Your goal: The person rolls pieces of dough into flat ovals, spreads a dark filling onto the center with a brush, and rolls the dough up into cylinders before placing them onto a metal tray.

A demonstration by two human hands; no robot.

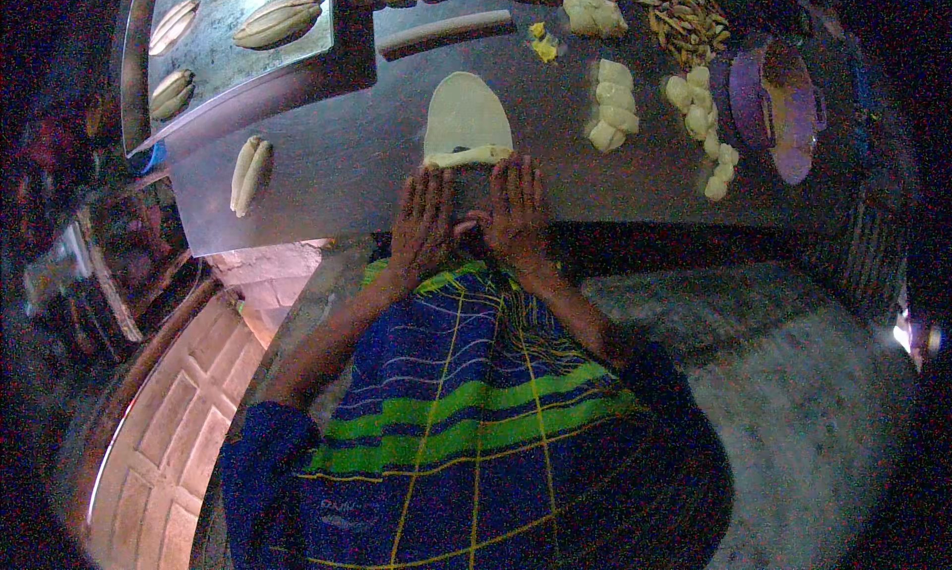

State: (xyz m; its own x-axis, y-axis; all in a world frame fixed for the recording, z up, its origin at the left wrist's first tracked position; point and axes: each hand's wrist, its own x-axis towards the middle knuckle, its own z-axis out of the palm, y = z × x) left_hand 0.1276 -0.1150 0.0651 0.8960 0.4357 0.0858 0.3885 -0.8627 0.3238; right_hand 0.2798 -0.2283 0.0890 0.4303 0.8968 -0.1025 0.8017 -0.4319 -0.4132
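Note:
A flat, tongue-shaped sheet of dough (468, 114) lies on the dark tabletop in front of me, its near edge turned over into a thin roll (466, 157). A small dark bit shows at that roll; I cannot make out what it is. My left hand (421, 218) lies with straight fingers, their tips at the roll's left end. At the right end are the fingertips of my right hand (516, 213), which is equally flat. Both thumbs point inward and nearly meet. Beyond the sheet rests a pale rolling pin (444, 34).
On the left, a metal tray (213, 74) carries several shaped dough pieces; another shaped piece (251, 176) sits below it. To the right are a yellow lump (543, 44), dough lumps (613, 104), smaller lumps (697, 114), a pile of brown strips (684, 24) and a purple container (751, 99).

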